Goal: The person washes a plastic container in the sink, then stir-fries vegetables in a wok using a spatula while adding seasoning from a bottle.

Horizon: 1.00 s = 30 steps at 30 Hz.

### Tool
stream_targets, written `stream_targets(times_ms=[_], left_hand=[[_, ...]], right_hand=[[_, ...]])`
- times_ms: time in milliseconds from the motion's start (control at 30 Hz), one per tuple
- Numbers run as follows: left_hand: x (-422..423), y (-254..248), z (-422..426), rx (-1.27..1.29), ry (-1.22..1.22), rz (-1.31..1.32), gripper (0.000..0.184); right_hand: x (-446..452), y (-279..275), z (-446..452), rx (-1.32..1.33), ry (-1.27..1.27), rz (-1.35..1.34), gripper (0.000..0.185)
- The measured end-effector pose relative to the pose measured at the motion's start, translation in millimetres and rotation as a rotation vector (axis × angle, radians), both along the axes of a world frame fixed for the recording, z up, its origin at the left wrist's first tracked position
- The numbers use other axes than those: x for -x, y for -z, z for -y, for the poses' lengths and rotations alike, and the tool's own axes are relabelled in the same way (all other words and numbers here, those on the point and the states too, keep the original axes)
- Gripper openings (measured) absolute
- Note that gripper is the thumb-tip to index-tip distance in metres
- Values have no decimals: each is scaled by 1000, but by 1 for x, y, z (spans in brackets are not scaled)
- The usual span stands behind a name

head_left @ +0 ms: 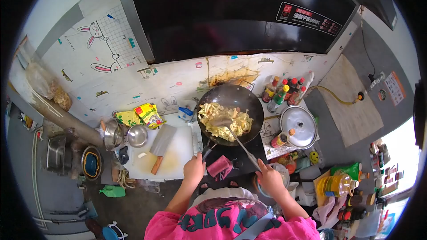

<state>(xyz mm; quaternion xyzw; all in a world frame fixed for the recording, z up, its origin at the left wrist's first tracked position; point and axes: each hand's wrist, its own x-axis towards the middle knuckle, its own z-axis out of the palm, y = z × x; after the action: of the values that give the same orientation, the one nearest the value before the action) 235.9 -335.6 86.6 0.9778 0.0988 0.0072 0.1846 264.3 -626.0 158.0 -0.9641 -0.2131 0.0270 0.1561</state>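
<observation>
A dark wok [249, 102] sits on the stove, holding pale, shredded food [240, 123] that looks like chopped cabbage. My left hand [194, 169] is closed around the wok's handle [207, 150]. In my right hand [268, 178] is the handle of a metal spatula [239, 142], its blade resting among the food inside the wok. A pink cloth [219, 167] hangs at the stove's front, between my two hands. Left of the wok, a cleaver [162, 141] with a wooden handle lies on a white cutting board [182, 144].
Several sauce bottles [278, 99] stand behind a lidded pot [307, 126] on the right, with another bottle [281, 139] before it. Metal bowls [137, 136] and a yellow packet [149, 115] are at left. A large oil bottle [336, 186] stands lower right. A black range hood [222, 22] overhangs the stove.
</observation>
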Motion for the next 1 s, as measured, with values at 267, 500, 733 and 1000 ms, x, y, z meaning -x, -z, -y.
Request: stream_targets(times_ms=[267, 500, 733, 1000], left_hand=[[-1, -2, 0, 4, 14, -8, 41], [-1, -5, 1, 2, 3, -10, 41], [0, -3, 2, 1, -5, 11, 40], [-2, -1, 2, 7, -29, -7, 37]], right_hand=[[21, -106, 32, -202, 89, -100, 38], [20, -65, 22, -47, 150, -184, 41], [-6, -26, 10, 4, 187, -127, 45], [-20, -93, 32, -234, 124, -110, 39]])
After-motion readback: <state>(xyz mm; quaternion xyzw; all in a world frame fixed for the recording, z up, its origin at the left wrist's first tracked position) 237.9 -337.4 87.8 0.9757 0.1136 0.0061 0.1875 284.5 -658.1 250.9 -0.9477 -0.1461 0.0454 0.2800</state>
